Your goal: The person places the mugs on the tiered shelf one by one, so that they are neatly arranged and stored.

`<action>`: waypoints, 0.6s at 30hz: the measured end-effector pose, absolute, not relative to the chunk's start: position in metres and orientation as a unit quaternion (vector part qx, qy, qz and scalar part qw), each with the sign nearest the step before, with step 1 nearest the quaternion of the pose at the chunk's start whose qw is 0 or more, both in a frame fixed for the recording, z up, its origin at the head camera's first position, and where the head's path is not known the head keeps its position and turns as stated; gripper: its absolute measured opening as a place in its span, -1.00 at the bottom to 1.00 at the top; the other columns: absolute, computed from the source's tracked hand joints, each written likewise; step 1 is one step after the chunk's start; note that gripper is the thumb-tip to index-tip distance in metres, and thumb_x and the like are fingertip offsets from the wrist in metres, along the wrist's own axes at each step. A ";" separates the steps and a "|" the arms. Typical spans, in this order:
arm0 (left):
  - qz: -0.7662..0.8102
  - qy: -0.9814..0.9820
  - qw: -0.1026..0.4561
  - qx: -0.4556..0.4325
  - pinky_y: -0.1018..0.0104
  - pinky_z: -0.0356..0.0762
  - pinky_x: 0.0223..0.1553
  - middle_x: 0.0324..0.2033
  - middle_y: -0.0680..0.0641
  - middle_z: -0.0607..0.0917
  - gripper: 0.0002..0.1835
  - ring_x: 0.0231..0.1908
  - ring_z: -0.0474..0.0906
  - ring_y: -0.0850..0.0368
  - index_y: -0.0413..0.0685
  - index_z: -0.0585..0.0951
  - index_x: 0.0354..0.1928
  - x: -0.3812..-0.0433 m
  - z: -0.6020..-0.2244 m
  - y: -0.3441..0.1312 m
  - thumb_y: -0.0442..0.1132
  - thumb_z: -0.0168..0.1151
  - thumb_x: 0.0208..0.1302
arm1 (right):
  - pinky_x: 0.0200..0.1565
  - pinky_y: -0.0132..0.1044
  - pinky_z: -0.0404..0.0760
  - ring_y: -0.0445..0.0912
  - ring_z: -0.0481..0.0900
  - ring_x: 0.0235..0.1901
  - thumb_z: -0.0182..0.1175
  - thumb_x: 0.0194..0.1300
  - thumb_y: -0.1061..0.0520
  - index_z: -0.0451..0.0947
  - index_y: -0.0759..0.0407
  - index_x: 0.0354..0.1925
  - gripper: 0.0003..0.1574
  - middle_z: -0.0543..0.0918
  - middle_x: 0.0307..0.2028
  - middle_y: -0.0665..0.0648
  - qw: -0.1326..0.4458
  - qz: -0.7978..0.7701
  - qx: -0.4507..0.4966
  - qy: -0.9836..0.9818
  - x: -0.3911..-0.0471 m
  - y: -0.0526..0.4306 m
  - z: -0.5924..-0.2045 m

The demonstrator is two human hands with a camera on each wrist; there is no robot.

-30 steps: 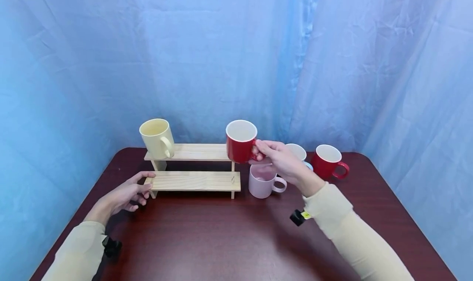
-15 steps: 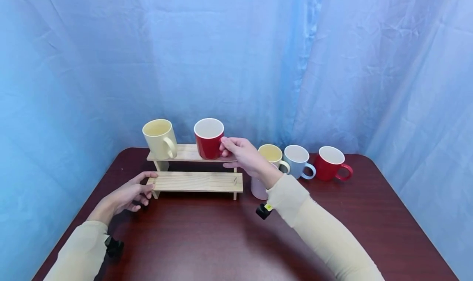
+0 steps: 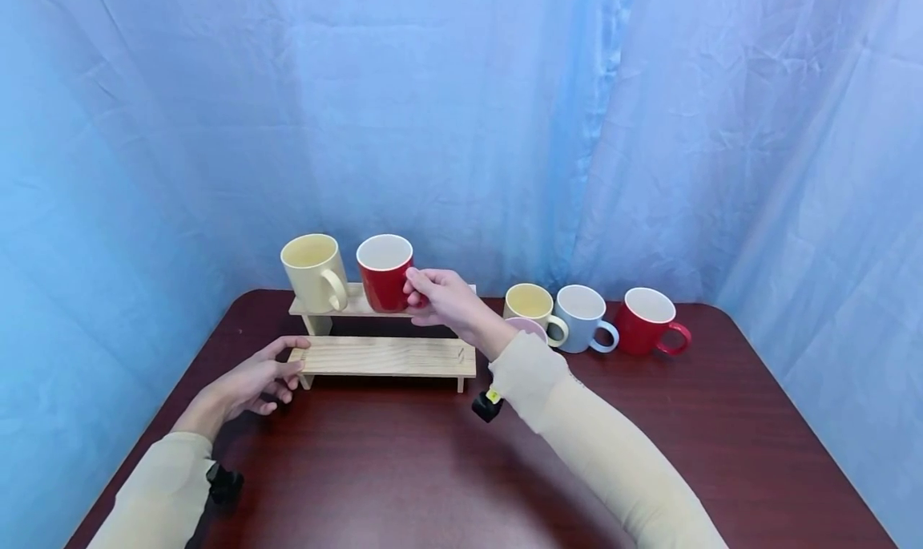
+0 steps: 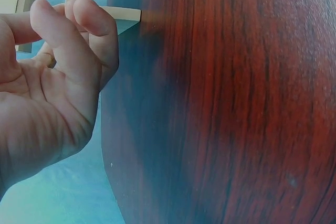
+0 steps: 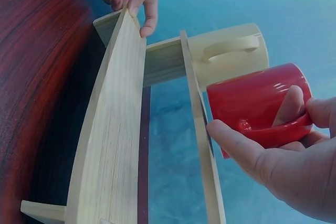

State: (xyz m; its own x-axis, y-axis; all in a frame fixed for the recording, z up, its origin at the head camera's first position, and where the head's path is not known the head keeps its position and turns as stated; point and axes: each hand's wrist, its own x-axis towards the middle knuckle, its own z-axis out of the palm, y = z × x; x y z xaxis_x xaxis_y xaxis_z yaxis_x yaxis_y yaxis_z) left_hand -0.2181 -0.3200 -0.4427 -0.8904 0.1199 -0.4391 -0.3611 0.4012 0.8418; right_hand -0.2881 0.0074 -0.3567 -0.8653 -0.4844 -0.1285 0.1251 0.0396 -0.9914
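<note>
Yellow mug (image 3: 308, 280) shelved, four mugs (image 3: 575, 324) apparently left on the desk (image 3: 375, 469); right hand (image 3: 449, 302) grips red mug (image 3: 384, 286), left hand (image 3: 248, 381) pinches rack (image 3: 389, 357).

Looks like a curtained-off recording booth. Blue drapes (image 3: 433, 132) hang on three sides of a wood-grain worktop (image 3: 375, 469); black wrist cameras (image 3: 225, 483) show.
</note>
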 end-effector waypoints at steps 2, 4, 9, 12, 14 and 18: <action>0.542 0.807 0.221 -0.074 0.32 0.44 -0.59 -0.35 -0.10 0.50 -0.51 -0.45 0.52 0.03 0.17 0.19 0.42 -0.218 -0.443 -0.320 -0.15 0.01 0.55 | 0.05 0.07 0.64 0.17 0.65 -0.12 0.04 0.58 -0.07 0.47 0.27 -0.15 -0.60 0.50 -0.38 0.11 0.230 -0.675 -0.130 0.689 -0.289 0.005 -0.357; 0.543 0.807 0.221 -0.074 0.32 0.44 -0.59 -0.35 -0.10 0.50 -0.51 -0.45 0.52 0.03 0.17 0.19 0.42 -0.218 -0.443 -0.320 -0.15 0.01 0.55 | 0.05 0.08 0.63 0.10 0.65 -0.17 0.03 0.59 -0.08 0.47 0.26 -0.14 -0.60 0.49 -0.38 0.12 0.236 -0.672 -0.129 0.690 -0.290 0.004 -0.357; 0.545 0.805 0.225 -0.072 0.32 0.45 -0.58 -0.35 -0.10 0.50 -0.51 -0.45 0.52 0.03 0.17 0.19 0.42 -0.218 -0.443 -0.319 -0.14 0.02 0.55 | 0.01 0.11 0.65 0.12 0.69 -0.10 -0.01 0.60 -0.11 0.45 0.19 -0.13 -0.62 0.52 -0.33 0.15 0.242 -0.668 -0.124 0.692 -0.292 0.003 -0.363; 0.543 0.805 0.226 -0.075 0.33 0.44 -0.59 -0.35 -0.10 0.49 -0.50 -0.45 0.52 0.04 0.16 0.18 0.43 -0.217 -0.442 -0.320 -0.14 0.02 0.55 | -0.05 0.07 0.68 0.09 0.70 -0.10 -0.04 0.60 -0.16 0.43 0.17 -0.09 -0.59 0.55 -0.29 0.15 0.237 -0.653 -0.131 0.707 -0.291 0.000 -0.365; 0.543 0.805 0.226 -0.077 0.33 0.45 -0.59 -0.35 -0.10 0.49 -0.50 -0.45 0.52 0.04 0.16 0.18 0.43 -0.217 -0.442 -0.321 -0.15 0.01 0.55 | -0.06 0.06 0.69 0.05 0.69 -0.14 -0.05 0.59 -0.19 0.42 0.16 -0.06 -0.56 0.57 -0.29 0.15 0.230 -0.644 -0.139 0.717 -0.291 -0.003 -0.367; 0.544 0.805 0.225 -0.076 0.32 0.47 -0.57 -0.34 -0.11 0.49 -0.50 -0.44 0.53 0.03 0.17 0.17 0.44 -0.217 -0.442 -0.320 -0.14 0.00 0.55 | -0.10 0.03 0.70 0.00 0.67 -0.26 -0.08 0.59 -0.24 0.41 0.13 -0.04 -0.53 0.57 -0.31 0.16 0.213 -0.629 -0.146 0.734 -0.294 -0.008 -0.369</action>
